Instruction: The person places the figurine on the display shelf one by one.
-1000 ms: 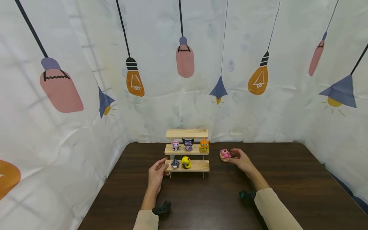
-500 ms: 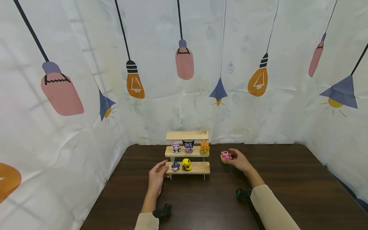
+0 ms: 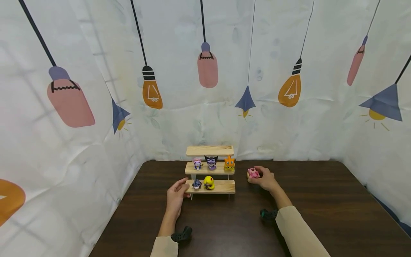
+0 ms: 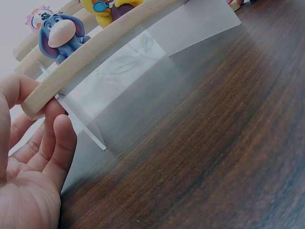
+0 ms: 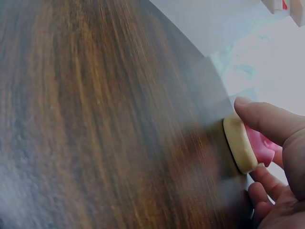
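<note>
My left hand (image 3: 175,195) grips the left end of the bottom plank of a three-tier wooden display stand (image 3: 221,186), with fingers curled under the wood in the left wrist view. On that plank sit a blue-grey donkey figurine (image 4: 62,36) and a yellow figurine (image 3: 209,182). The middle plank bears a pink-and-white figurine (image 3: 197,164), a black-and-purple figurine (image 3: 211,163) and an orange figurine (image 3: 229,163). Right of the stand, my right hand (image 3: 267,179) pinches a pink figurine (image 3: 253,173) with a cream base (image 5: 238,143) between thumb and fingers, at the tabletop.
The stand's top plank (image 3: 209,150) has no figurine on it. Clear supports (image 4: 86,124) hold the planks up. The dark wooden table (image 3: 231,225) reaches back to a white cloth backdrop (image 3: 179,125) printed with lamps.
My right hand's thumb and fingers have come together round the pink figurine, and its wrist has moved slightly left. The left hand stays on the stand. The head view has shifted slightly.
</note>
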`<state>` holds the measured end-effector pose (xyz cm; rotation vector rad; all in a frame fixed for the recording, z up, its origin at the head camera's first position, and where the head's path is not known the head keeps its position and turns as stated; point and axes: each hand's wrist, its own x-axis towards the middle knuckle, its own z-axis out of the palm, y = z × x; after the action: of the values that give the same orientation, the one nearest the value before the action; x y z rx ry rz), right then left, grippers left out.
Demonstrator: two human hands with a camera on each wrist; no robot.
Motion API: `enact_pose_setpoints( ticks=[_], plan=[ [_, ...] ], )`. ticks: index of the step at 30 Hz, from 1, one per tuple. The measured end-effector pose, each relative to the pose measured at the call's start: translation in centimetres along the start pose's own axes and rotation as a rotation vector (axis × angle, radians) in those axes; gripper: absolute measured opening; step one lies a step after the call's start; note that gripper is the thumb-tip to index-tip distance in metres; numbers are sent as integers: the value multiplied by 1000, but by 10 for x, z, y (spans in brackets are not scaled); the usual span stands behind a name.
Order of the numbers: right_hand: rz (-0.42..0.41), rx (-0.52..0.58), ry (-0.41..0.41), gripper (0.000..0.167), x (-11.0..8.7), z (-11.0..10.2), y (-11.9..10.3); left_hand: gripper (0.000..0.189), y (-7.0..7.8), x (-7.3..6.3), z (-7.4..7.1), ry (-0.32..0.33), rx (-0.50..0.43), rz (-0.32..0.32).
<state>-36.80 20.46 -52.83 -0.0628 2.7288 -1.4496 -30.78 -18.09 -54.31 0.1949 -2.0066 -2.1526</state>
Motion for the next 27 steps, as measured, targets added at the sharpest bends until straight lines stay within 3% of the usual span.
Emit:
enact_pose_setpoints(
  ticks=[21, 27],
  plan=[
    [-19, 49, 35, 73, -4, 1, 2, 32, 1, -1, 0, 2, -3, 11],
    [-14, 107, 36, 74, -6, 0, 4, 32, 1, -1, 1, -1, -11, 10]
  ],
)
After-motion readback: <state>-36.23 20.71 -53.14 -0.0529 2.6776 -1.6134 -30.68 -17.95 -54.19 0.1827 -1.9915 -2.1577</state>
